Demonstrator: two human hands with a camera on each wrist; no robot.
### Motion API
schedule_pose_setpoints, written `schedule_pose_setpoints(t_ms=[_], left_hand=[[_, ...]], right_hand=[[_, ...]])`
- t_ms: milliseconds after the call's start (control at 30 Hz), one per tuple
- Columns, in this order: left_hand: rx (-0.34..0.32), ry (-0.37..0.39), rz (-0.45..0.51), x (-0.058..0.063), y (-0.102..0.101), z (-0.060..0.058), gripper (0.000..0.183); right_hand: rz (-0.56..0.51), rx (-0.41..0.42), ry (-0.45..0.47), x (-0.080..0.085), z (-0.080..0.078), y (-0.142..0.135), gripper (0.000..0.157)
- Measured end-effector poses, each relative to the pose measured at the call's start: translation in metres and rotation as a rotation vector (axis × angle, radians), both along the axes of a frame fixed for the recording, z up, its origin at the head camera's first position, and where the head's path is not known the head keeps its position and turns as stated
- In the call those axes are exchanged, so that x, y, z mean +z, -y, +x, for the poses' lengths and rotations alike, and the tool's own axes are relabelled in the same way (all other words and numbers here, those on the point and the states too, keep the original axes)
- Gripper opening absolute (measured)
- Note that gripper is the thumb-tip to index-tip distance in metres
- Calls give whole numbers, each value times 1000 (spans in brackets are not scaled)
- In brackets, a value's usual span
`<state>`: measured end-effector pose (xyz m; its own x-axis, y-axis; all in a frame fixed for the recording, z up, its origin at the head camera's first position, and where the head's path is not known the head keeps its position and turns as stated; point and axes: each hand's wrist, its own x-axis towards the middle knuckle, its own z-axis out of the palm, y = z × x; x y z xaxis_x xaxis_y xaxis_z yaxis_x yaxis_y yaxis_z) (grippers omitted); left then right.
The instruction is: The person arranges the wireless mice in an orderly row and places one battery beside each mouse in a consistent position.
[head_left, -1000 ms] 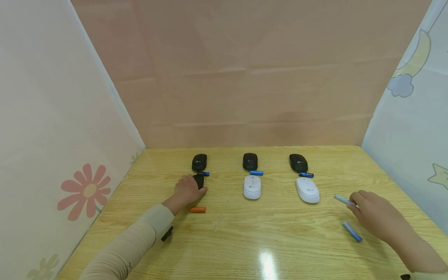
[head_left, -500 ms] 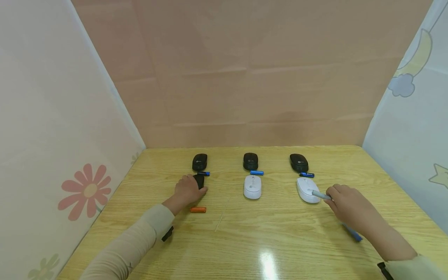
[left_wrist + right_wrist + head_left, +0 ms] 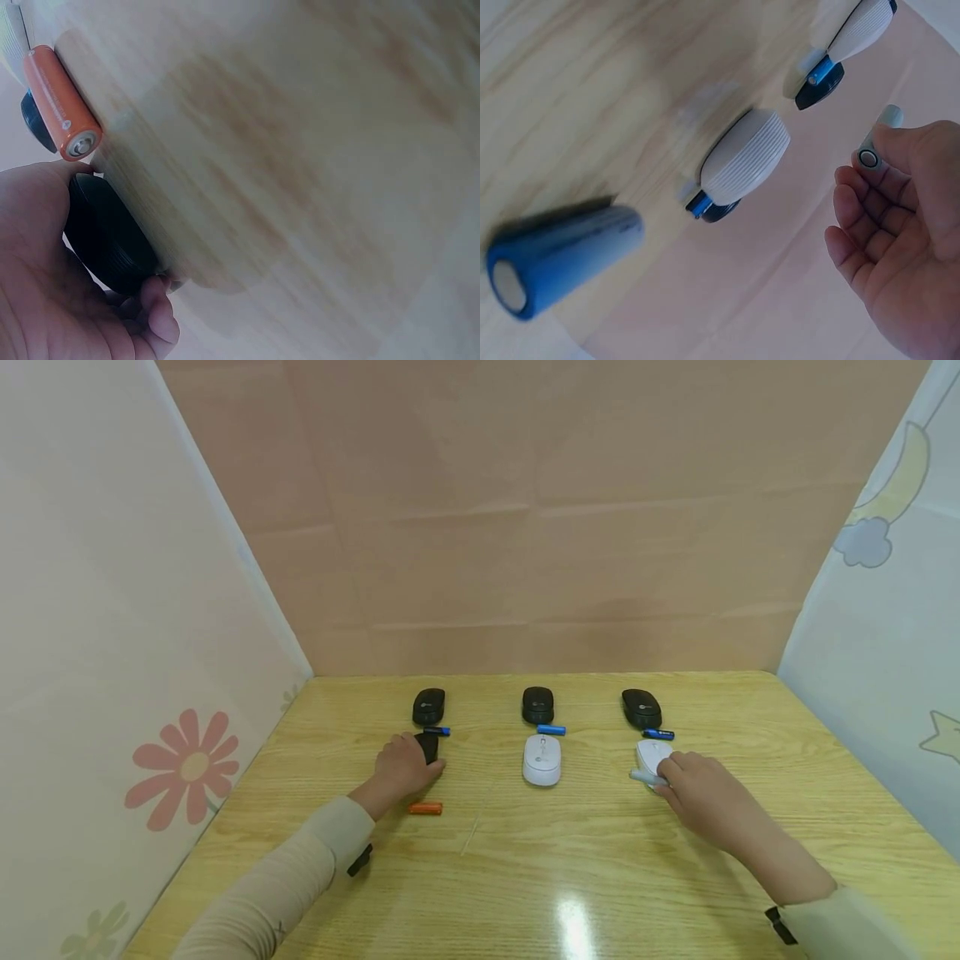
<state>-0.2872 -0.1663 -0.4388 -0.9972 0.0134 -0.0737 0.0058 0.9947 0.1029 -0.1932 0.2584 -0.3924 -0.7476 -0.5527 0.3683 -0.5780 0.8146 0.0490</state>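
Note:
My left hand grips a black computer mouse by its sides on the table; in the left wrist view the thumb and fingers wrap the mouse. An orange battery lies close to this hand. Between thumb and fingertips my right hand pinches a pale grey battery, which overlaps the right white mouse in the head view. The right wrist view has the pale battery with one round end toward the camera. A blue battery lies on the table there, hidden behind my forearm in the head view.
Another white mouse stands in the middle. Three black mice, left, middle and right, line the back, each with a blue battery in front. Patterned side walls and a plain back wall enclose the wooden table.
My right hand has moved left with the pale battery, from the right side of the table to over the right white mouse. My left hand stays on the black mouse.

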Motion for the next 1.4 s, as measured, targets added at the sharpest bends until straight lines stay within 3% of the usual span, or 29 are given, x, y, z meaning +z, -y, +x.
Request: schedule_pose_setpoints(t_ms=[233,600,1400], left_hand=[[-7,-8,-8,2,0,0,78],[-51,-42,9,9,0,7,74],[-45,-13,3,8,1,6,80]], right_hand=[[16,19,29,-3,-4,16,21],[9,84,-12,-9,-9,45,27],[61,124,127,-15,-21,97,24]])
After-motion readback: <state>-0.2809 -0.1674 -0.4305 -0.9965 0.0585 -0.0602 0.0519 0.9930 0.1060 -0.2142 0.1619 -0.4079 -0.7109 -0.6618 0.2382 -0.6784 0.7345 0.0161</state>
